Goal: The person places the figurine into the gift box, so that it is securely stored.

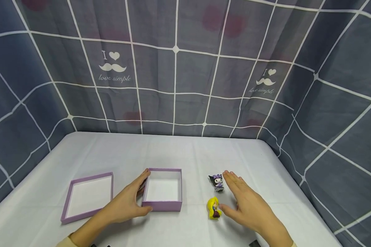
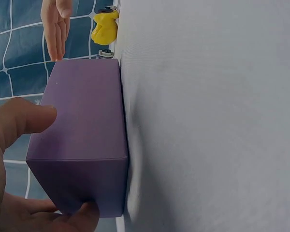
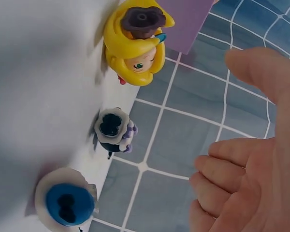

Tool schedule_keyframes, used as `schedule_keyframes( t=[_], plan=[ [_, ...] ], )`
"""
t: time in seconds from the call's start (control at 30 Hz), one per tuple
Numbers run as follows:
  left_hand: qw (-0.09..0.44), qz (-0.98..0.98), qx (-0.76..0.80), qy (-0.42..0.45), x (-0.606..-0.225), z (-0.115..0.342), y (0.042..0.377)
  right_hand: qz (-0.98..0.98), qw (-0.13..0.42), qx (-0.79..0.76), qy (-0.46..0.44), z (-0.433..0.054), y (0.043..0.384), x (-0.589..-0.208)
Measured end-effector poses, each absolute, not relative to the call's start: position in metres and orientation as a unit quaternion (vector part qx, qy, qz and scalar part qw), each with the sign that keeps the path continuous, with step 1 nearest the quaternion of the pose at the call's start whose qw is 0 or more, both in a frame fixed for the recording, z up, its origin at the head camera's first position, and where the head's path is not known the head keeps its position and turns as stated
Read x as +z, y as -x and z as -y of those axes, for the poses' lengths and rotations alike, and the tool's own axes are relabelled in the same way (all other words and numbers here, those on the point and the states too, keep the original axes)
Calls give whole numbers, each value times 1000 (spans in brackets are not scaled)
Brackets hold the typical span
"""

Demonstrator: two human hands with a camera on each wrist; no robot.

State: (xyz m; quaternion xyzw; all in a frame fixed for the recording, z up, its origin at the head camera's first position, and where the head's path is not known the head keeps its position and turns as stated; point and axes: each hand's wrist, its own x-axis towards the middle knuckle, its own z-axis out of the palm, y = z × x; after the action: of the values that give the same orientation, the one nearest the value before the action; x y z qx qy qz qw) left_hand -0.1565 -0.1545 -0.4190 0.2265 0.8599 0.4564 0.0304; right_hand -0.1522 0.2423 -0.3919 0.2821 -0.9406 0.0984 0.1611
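Observation:
An open purple box (image 1: pixel 162 206) with a white inside stands near the table's middle. My left hand (image 1: pixel 128 199) holds it from the left, thumb on the front wall and fingers round the side; the left wrist view shows the thumb on the purple wall (image 2: pixel 84 111). To the right lie a yellow-haired doll figurine (image 1: pixel 213 207) and a small black-and-purple figurine (image 1: pixel 217 182). Beside them hovers my right hand (image 1: pixel 247 202), fingers extended, thumb apart, holding nothing. A third figurine with a blue-and-white base (image 3: pixel 67 200) shows only in the right wrist view.
A shallow purple-edged lid (image 1: pixel 88 195) lies inside up at the left, partly behind the left forearm. White cloth covers the table (image 1: pixel 185 151). Grey-blue checked curtains (image 1: pixel 154 75) enclose the back and sides. A dark object (image 1: pixel 254 243) shows at the bottom edge near the right wrist.

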Motion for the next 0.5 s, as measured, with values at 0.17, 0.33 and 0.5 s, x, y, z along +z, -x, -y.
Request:
schedule_keyframes(
  t=[0.17, 0.33, 0.5],
  plan=[
    [29, -859, 461, -223, -419, 154, 156, 944, 150, 100, -277, -241, 153, -395],
    [28, -857, 464, -223, -420, 155, 156, 948, 133, 106, -269, -240, 155, -398],
    [23, -856, 461, -232, -421, 156, 157, 953, 108, 109, -260, -240, 155, -401]
  ],
)
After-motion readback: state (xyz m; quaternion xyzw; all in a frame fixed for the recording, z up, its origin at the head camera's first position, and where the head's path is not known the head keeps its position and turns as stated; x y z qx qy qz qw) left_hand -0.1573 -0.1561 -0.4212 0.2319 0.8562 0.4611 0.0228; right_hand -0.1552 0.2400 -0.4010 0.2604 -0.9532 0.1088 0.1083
